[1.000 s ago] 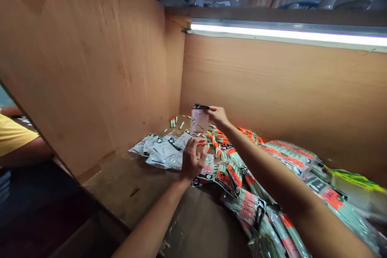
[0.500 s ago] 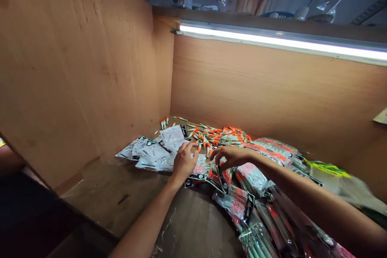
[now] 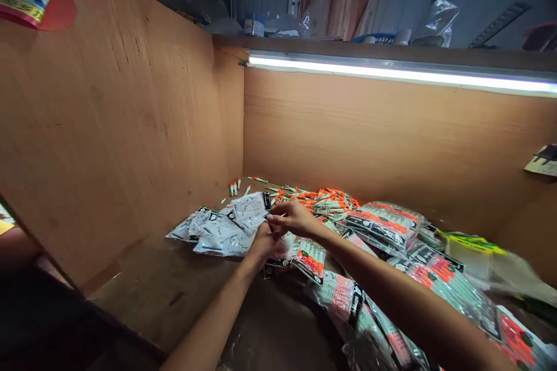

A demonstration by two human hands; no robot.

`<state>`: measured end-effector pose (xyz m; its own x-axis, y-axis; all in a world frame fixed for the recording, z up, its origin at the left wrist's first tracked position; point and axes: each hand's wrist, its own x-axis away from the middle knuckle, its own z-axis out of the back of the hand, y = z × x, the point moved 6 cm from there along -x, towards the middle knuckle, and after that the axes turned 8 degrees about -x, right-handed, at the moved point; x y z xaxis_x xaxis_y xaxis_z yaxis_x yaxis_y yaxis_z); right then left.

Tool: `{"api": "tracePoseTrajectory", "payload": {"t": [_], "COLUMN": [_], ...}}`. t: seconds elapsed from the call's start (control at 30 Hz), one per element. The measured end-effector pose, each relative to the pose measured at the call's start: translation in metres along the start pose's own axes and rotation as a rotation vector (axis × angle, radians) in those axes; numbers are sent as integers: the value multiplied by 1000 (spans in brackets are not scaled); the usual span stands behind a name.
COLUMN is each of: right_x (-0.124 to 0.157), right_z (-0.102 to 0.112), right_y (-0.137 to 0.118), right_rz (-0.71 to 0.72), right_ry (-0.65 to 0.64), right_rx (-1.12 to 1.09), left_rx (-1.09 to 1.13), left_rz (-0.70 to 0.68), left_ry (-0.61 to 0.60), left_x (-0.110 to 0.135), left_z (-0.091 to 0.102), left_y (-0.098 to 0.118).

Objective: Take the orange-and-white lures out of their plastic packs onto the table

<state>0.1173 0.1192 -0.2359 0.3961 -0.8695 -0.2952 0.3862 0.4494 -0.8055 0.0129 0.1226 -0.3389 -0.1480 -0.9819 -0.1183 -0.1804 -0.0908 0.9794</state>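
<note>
Both my hands meet over a pile of small clear packets on the wooden bench (image 3: 174, 290). My left hand (image 3: 262, 242) lies on the packets with its fingers curled down, its fingertips hidden under my right hand. My right hand (image 3: 293, 217) pinches at something small just above it; I cannot make out what. Grey-white packets with black headers (image 3: 226, 223) lie to the left of my hands. Loose orange-tipped floats (image 3: 324, 198) are heaped just behind them. Filled packets of orange and pale floats (image 3: 383, 223) spread to the right and under my right forearm.
Plywood walls (image 3: 130, 127) close the bench at left and back, with a lit tube lamp (image 3: 391, 72) along the back wall's top. Another person's arm (image 3: 17, 246) shows at far left beyond the partition. A yellow-green bag (image 3: 474, 243) lies at right.
The packet my right hand held up a second ago is down on the pile. My right hand swept low over the packets, then came left to meet my left hand.
</note>
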Motion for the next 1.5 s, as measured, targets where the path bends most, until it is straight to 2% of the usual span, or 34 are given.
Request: {"api": "tracePoseTrajectory", "payload": {"t": [0.07, 0.13, 0.27, 0.37, 0.47, 0.57, 0.67, 0.77, 0.87, 0.93, 1.03, 1.13, 1.2, 1.27, 1.37, 1.43, 1.5], "right_x": [4, 12, 34, 45, 50, 54, 65, 77, 74, 70, 73, 89, 98, 96, 71, 49, 27], "right_z": [7, 24, 42, 43, 43, 39, 31, 24, 24, 22, 14, 11, 20, 42, 80, 80, 59], "right_y": [7, 23, 61, 69, 57, 41, 18, -1, 3, 5, -6, -22, -25, -19, 11, 33, 45], "right_rz": [5, -29, -177, -195, -136, -75, 140, 367, 325, 295, 374, 478, 494, 425, 147, -38, -121], "right_ry": [41, 128, 82, 105, 181, 146, 80, 59, 149, 165, 101, -55, -159, -132, 137, 200, 82], "right_rx": [19, 141, 271, 271, 361, 319, 211, 228, 228, 231, 255, 319, 344, 284, 70, -81, -219], "left_rx": [37, 80, 260, 322, 289, 238, 329, 442, 436, 399, 404, 501, 536, 532, 407, 186, -54], "left_rz": [52, 59, 35, 2, -19, -36, 120, 277, 199, 147, 196, 394, 486, 457, 204, 20, -86], "left_ry": [30, 51, 58, 50, 68, 100, 41, -21, 65, 102, 55, -95, -139, -43, 165, 170, 104], "left_x": [-2, -5, -8, -8, -7, -4, -1, 1, -1, -2, 0, 3, 3, -1, -7, -7, -3], "left_z": [2, 4, 4, 4, 5, 7, 2, -3, 4, 7, 6, -2, -3, 3, 16, 14, 5], "left_y": [-8, -10, -5, -2, -1, 2, -3, -9, -5, -2, -4, -13, -18, -20, -14, -5, 2]}}
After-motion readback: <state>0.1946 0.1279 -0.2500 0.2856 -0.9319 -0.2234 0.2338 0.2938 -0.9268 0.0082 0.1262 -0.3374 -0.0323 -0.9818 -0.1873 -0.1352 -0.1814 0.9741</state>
